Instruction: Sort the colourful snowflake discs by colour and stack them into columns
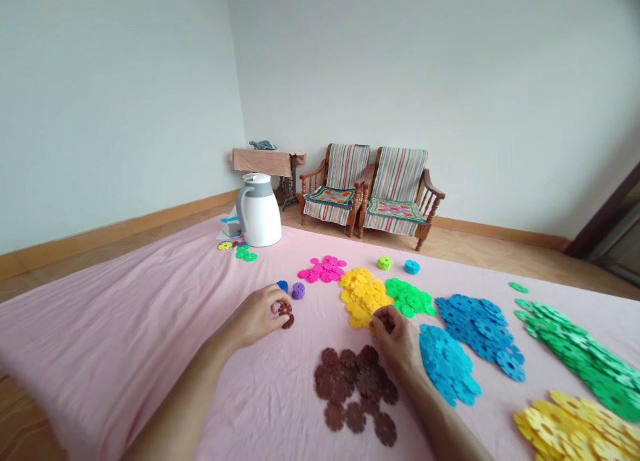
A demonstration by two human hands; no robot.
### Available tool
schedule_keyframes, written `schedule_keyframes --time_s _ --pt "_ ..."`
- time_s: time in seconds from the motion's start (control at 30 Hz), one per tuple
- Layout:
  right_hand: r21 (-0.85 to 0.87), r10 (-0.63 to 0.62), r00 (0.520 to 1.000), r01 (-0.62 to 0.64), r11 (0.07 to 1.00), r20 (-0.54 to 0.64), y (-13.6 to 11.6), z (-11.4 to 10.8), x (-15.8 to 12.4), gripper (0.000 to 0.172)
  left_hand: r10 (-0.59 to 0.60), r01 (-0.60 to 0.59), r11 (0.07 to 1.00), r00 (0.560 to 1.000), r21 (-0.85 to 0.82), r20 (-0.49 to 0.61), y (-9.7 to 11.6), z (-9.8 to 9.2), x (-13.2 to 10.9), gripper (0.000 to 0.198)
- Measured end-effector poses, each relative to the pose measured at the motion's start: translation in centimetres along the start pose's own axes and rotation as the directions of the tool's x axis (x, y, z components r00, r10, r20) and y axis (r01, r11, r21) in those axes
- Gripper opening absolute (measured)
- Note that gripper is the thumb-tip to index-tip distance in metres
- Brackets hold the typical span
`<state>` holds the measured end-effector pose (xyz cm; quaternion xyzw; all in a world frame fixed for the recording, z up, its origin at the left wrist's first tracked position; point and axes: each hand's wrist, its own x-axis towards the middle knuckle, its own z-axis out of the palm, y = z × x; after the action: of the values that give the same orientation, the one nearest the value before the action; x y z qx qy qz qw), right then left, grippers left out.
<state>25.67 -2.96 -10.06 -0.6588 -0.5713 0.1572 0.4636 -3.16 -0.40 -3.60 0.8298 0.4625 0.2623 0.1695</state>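
Observation:
My left hand [257,315] is closed, with thumb and fingers around brown notched plastic discs [285,309]; one more brown disc shows just below its fingertips. Close by its fingers stand a small purple stack [299,290] and a dark blue stack [283,285] of discs. My right hand [397,334] is curled in a pinch at the lower edge of the yellow disc pile [363,294]. A dark patch shows between its fingers, but I cannot make out what it is. Loose brown discs [355,387] lie on the pink cloth between my forearms.
Piles of pink [325,269], bright green [410,297], light blue [447,364], blue [480,334] and green discs [580,354] spread rightward. Lime [385,263] and blue stacks [412,267] stand behind. A white jug [263,214] stands at the far left. Two wooden chairs [395,191] are beyond.

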Motion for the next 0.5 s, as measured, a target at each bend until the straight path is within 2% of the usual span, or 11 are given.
schedule_keyframes --time_s 0.1,0.27,0.5 --pt "0.0 -0.002 1.0 0.002 1.0 0.009 0.11 0.06 0.0 0.016 -0.011 0.009 1.0 0.999 0.027 0.05 -0.48 -0.28 -0.08 0.015" --pt "0.003 -0.004 1.0 0.004 1.0 0.015 -0.12 -0.01 -0.04 0.016 -0.007 0.002 0.999 0.994 0.046 0.112 -0.11 0.1 -0.12 0.014" --pt "-0.006 -0.001 1.0 0.001 1.0 0.009 -0.01 0.09 -0.05 0.016 -0.042 0.029 0.996 0.989 0.09 0.14 -0.53 0.65 -0.19 0.015"
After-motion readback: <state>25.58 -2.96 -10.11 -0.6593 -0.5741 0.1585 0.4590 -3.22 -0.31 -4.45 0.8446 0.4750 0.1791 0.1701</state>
